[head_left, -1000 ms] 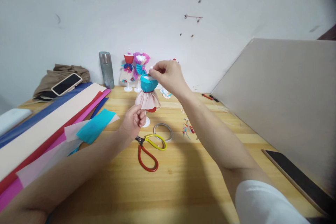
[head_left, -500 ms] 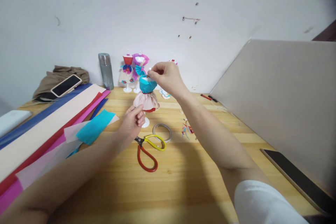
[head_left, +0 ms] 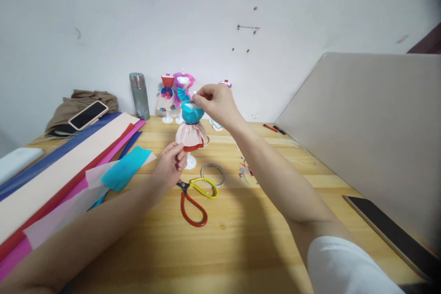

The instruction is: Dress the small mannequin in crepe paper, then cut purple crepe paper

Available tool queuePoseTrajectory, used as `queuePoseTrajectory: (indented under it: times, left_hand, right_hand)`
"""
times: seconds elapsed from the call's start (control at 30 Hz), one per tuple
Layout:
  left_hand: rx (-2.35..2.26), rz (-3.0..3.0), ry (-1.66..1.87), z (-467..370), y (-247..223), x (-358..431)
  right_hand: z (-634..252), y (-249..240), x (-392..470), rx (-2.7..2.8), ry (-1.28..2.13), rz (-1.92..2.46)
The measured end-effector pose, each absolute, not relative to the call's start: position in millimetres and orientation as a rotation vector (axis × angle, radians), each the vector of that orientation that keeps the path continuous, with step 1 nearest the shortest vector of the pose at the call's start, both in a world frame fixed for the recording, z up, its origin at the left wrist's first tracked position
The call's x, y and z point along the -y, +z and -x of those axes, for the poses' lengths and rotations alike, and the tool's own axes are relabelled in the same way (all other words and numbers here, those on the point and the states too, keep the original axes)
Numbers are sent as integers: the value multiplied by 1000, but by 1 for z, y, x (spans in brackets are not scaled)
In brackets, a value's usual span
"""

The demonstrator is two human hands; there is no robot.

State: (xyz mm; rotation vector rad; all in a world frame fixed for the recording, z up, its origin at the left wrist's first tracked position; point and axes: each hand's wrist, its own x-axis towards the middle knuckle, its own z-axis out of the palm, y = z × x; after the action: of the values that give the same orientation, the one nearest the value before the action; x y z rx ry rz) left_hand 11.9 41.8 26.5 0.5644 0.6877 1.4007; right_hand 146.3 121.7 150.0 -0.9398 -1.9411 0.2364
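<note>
A miniature dress form (head_left: 192,113) with a turquoise top, a pale pink skirt and a red layer under the hem stands upright on its white base. My right hand (head_left: 216,103) pinches the form's neck near the small white knob on top. Down at the skirt's left edge, my left hand (head_left: 171,160) has thumb and forefinger closed on the pink hem. In front of the base lie scissors (head_left: 194,209) with one red and one yellow handle, beside a grey roll of tape (head_left: 224,175).
Crepe paper strips (head_left: 65,158) cover the left side, with a phone (head_left: 88,115) and a steel flask (head_left: 139,96) behind. Dressed forms (head_left: 167,94) stand by the wall. Paper scraps (head_left: 245,171) lie right of centre. A white panel (head_left: 372,124) and a dark tablet-like slab (head_left: 386,234) flank the right.
My left hand has shifted slightly at the skirt, and the hem's red layer shows more. The dress form appears turned a little. My right hand keeps its pinch at the neck.
</note>
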Motion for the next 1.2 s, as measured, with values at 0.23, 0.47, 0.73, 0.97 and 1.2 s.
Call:
queuePoseTrajectory:
  times: [0.23, 0.47, 0.73, 0.97, 1.2]
  left_hand:
    - [-654, -579, 1383, -12, 27, -39]
    - [-675, -532, 1359, -12, 29, -39]
    - [-653, -461, 1348, -15, 33, -39]
    - [-608, -495, 1298, -13, 32, -39]
    - [-552, -685, 1327, -12, 23, -37]
  right_hand:
    - [-166, 128, -109, 1736, 276, 825]
    - [-177, 80, -79, 1752, 321, 893]
    - [-170, 62, -78, 1899, 227, 957]
    - [-165, 61, -71, 1950, 129, 893]
    - [-159, 58, -79, 1943, 126, 942]
